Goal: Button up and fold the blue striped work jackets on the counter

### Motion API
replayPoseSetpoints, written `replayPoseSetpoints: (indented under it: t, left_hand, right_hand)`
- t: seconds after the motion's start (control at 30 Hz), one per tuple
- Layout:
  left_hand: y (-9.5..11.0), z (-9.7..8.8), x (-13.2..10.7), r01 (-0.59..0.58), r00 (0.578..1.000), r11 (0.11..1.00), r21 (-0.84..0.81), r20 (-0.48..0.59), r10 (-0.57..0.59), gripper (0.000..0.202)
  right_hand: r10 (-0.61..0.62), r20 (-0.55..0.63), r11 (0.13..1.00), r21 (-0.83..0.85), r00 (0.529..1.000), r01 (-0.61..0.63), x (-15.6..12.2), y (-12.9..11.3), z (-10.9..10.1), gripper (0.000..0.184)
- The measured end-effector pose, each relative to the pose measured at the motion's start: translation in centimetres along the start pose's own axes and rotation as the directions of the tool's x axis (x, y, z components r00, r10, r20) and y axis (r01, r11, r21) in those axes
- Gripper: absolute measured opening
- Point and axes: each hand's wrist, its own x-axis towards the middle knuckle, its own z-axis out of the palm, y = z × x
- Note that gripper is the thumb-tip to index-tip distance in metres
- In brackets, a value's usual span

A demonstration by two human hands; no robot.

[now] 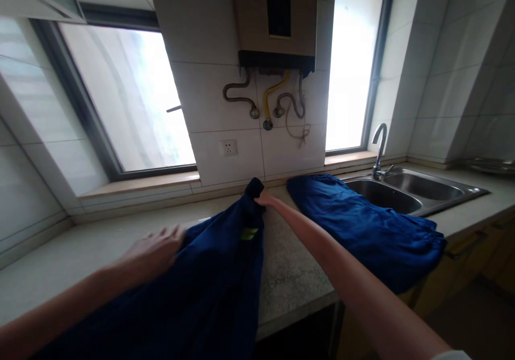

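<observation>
A dark blue work jacket (217,274) with a small yellow-green strip lies over the counter and hangs down past its front edge. My right hand (263,198) grips the jacket at its far end, by what looks like the collar, lifting that end a little. On the jacket's left edge rests my left hand (163,247), its fingers stretched out and slightly blurred. To the right, a second blue garment (362,226) is laid folded on the counter beside the sink, partly behind my right forearm. Neither hand touches it.
The pale countertop (298,274) runs along a tiled wall. A double steel sink (426,185) with a tap (379,151) is at the right. Above hang a water heater (277,22) and its pipes, near a wall socket (228,147). Two windows flank it.
</observation>
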Motion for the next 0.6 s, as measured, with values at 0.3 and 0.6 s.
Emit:
replayPoseSetpoints:
  t: [0.3,0.6]
  left_hand:
    - [15.9,8.2,3.1,-0.365,0.930,0.929,0.053,0.071,0.361,0.064]
    - [7.4,13.0,6.7,0.102,0.933,0.992,0.076,0.338,-0.122,0.086]
  right_hand:
    - [0.023,0.050,0.942,-0.335,0.998,-0.005,-7.4,7.7,2.6,0.063]
    - [0.062,-0.159,0.993,-0.094,0.985,-0.078,-7.8,11.8,1.6,0.043]
